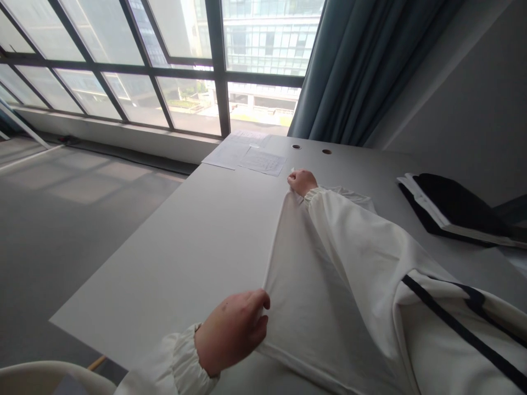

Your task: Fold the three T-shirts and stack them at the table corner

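Observation:
A thin white cloth (307, 285) lies on the white table (197, 230), its left edge pulled straight between my two hands. My left hand (234, 329) is closed on the cloth's near left corner, fingers curled over the edge. Farther away, my right hand (302, 181) pinches the far corner, and a small bit of fabric pokes out above the fingers. My right sleeve crosses over the right part of the cloth and hides some of it. Whether the cloth is part of a garment, I cannot tell.
Sheets of paper (263, 161) lie at the table's far end, near two round cable holes (326, 152). To the right rests a stack of folded black and white items (457, 203). A blue curtain (349, 71) and windows stand behind. A pale chair back (53, 378) shows at lower left.

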A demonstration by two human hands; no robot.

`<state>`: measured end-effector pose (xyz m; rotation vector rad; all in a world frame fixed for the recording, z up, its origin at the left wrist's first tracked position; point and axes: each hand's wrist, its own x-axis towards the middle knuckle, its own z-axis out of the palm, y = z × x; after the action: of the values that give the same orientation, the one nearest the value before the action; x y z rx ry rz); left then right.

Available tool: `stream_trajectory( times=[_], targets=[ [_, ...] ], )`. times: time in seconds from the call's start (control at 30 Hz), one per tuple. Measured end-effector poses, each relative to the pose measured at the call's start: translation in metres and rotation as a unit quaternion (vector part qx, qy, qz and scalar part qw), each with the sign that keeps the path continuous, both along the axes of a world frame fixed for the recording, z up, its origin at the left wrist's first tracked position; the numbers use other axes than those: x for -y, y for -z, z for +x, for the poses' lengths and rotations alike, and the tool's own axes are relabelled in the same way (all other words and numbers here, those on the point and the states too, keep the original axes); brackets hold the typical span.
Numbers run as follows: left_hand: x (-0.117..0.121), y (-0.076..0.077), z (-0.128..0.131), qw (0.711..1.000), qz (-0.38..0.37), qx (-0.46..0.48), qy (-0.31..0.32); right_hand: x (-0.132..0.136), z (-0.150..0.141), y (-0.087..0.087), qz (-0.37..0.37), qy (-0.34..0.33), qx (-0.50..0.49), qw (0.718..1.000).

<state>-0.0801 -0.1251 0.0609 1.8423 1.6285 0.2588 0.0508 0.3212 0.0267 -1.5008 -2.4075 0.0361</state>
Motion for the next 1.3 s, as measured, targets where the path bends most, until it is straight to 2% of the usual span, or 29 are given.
stream_trajectory(
  times=[0.2, 0.33, 0.47, 0.73, 0.93, 1.03, 1.13, 1.2, 1.3],
  targets=[
    [0.007, -0.013, 0.027, 1.000, 0.006, 0.008, 0.016, 0.003, 0.044, -0.002, -0.007, 0.039, -0.025, 0.999],
    [0.009, -0.017, 0.049, 0.998, 0.015, -0.033, 0.042, 0.002, 0.074, 0.005, -0.024, 0.061, -0.029, 0.997],
    [0.009, -0.018, 0.074, 0.993, 0.007, -0.066, 0.097, 0.005, 0.100, 0.018, -0.046, 0.075, -0.017, 0.996],
    [0.003, 0.009, 0.111, 0.976, -0.021, -0.106, 0.190, 0.018, 0.124, 0.059, -0.085, 0.074, 0.009, 0.994],
    [0.001, 0.011, 0.118, 0.981, -0.041, -0.100, 0.161, 0.026, 0.127, 0.080, -0.061, 0.065, -0.006, 0.996],
    [-0.008, 0.011, 0.116, 0.990, 0.015, -0.066, 0.126, 0.028, 0.128, 0.087, -0.043, 0.050, -0.017, 0.998],
    [-0.024, 0.019, 0.113, 0.990, 0.084, -0.051, 0.096, 0.030, 0.128, 0.092, -0.027, 0.047, -0.026, 0.998],
    [-0.035, 0.031, 0.110, 0.985, 0.133, -0.054, 0.100, 0.032, 0.129, 0.094, -0.005, 0.051, -0.039, 0.998],
    [-0.046, 0.056, 0.105, 0.969, 0.194, -0.067, 0.139, 0.037, 0.130, 0.093, 0.043, 0.058, -0.062, 0.995]
  ],
)
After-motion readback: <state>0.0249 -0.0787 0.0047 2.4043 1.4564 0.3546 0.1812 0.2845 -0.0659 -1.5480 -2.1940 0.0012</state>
